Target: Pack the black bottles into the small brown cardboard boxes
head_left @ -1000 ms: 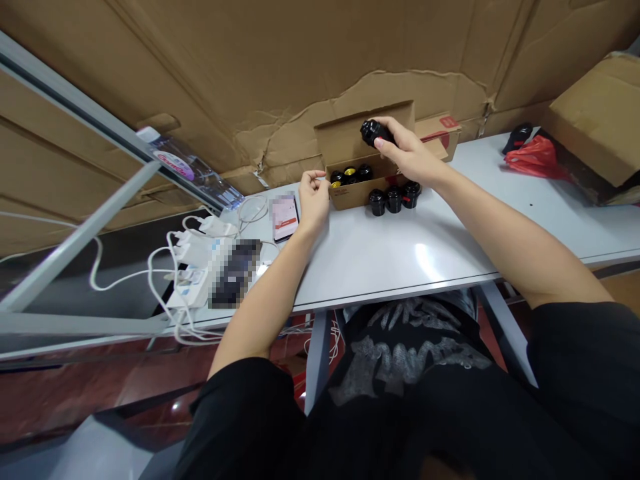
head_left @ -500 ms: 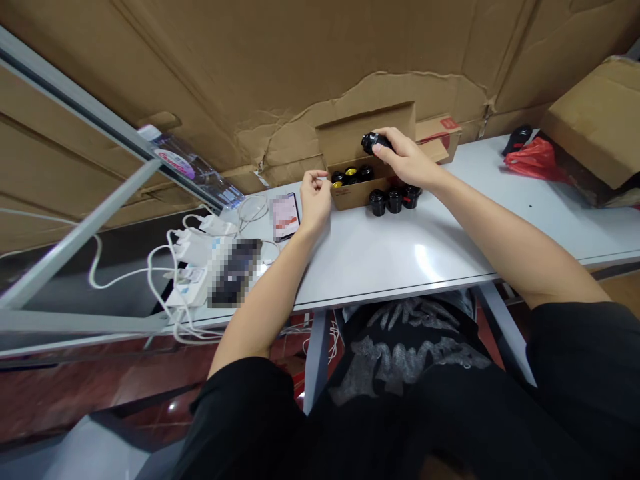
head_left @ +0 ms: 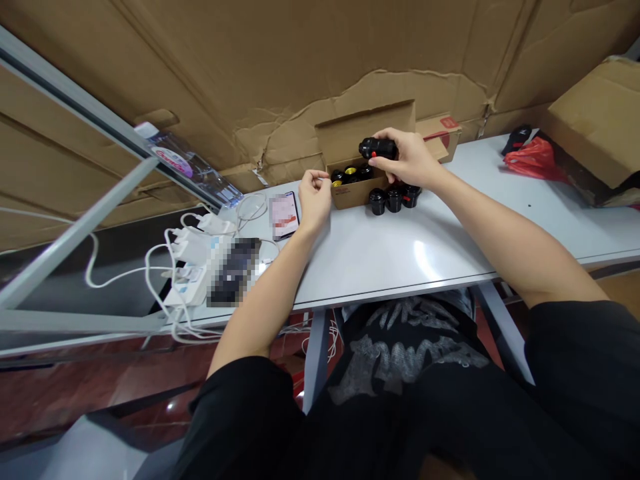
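Note:
In my right hand [head_left: 413, 159] is a black cylinder with a red button [head_left: 376, 148], shaped much like a flashlight and lying nearly level. It is held above an open cardboard box [head_left: 357, 195], whose flap stands up at the back. Several black round pieces [head_left: 367, 172] sit in the box, some showing yellow rings. My left hand [head_left: 316, 197] is at the box's left end, fingers bent and tips at its edge; the exact grip is partly hidden. Before the box, 3 black caps [head_left: 395, 199] stand in a row on the white table [head_left: 370, 260].
To the left lie a phone [head_left: 285, 215], a blurred dark device [head_left: 234, 272], a power strip with white cables [head_left: 193, 247] and a plastic bottle [head_left: 193, 163]. A smaller carton [head_left: 445, 137] is behind my right hand. Farther right are a red bag [head_left: 535, 160] and a large carton [head_left: 597, 120].
My right hand has shifted its grip on the black cylinder, which now shows more of its length and its red button. My left hand stays at the box's left end.

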### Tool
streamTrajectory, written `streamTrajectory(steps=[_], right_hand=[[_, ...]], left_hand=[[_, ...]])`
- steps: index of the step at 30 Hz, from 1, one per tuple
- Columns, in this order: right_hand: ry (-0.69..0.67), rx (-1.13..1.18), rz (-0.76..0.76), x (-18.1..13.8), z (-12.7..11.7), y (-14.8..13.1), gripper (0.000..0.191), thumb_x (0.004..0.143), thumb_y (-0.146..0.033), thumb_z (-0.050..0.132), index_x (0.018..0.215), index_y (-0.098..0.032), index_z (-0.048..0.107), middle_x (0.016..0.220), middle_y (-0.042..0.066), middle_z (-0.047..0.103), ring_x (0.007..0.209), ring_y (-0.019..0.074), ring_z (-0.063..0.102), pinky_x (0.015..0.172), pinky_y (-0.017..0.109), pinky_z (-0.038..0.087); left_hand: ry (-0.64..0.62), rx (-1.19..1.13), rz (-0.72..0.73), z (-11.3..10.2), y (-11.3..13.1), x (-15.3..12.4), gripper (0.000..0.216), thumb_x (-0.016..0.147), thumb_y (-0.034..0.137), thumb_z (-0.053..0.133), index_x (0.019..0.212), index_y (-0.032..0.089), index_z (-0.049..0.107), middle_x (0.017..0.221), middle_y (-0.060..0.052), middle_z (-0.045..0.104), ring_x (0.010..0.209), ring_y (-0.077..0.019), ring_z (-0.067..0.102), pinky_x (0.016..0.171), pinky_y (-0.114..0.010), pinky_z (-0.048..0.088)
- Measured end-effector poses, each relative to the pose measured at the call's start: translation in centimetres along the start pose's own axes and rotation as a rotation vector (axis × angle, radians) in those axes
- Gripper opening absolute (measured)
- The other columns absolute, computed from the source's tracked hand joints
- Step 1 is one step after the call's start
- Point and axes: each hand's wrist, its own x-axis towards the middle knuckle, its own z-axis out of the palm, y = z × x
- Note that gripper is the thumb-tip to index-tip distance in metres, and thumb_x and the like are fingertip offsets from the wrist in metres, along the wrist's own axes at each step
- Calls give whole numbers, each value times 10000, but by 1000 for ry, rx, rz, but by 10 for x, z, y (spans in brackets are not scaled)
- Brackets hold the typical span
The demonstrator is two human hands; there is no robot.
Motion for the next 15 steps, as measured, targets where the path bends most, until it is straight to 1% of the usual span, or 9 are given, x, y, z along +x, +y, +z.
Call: streamTrajectory(steps=[3,5,8,10,12,15], right_hand=[[30,-45,-15,-1,-1,0,736,1052,-786,946,1518,-236,796,962,69,822,857,382,900,969,665,805],[53,-62,-43,-1,-2,-3,770,1044,-820,928,1532,-240,796,1088,108,869,896,389,902,1003,673,797],[84,-85,-92,-3,-5,-8,849,1048,-915,873,1596,-275,774,1375,174,906,1131,440,903,1170,710,757],[91,-104,-108,-4,-6,-10,883,1067,-980,809,1621,-294,754,1495,188,892,1283,468,868,1279,731,702],[91,-118,-115,-4,-7,-10,889,1087,-1029,738,1597,-301,750,1524,185,883,1345,475,835,1332,742,659],[76,-136,-117,-3,-6,-10,864,1100,-1053,689,1528,-306,754,1521,169,877,1347,462,805,1334,723,643]], left_hand=[[11,17,18,0,4,-3,303,964,-40,696,969,253,772,708,68,604,632,-138,506,661,-282,402],[20,36,44,0,8,-5,299,962,-43,713,940,247,782,722,64,617,657,-139,528,675,-283,410],[31,54,68,0,13,-7,306,959,-58,736,906,238,791,738,60,621,686,-144,542,695,-292,410],[31,60,71,0,15,-9,314,967,-69,744,901,233,797,751,58,628,693,-144,544,708,-301,409],[31,68,83,0,16,-10,321,976,-77,751,898,231,796,774,55,646,706,-143,550,729,-307,416],[31,76,102,0,16,-11,330,981,-84,751,895,232,785,795,54,653,726,-146,551,758,-313,423]])
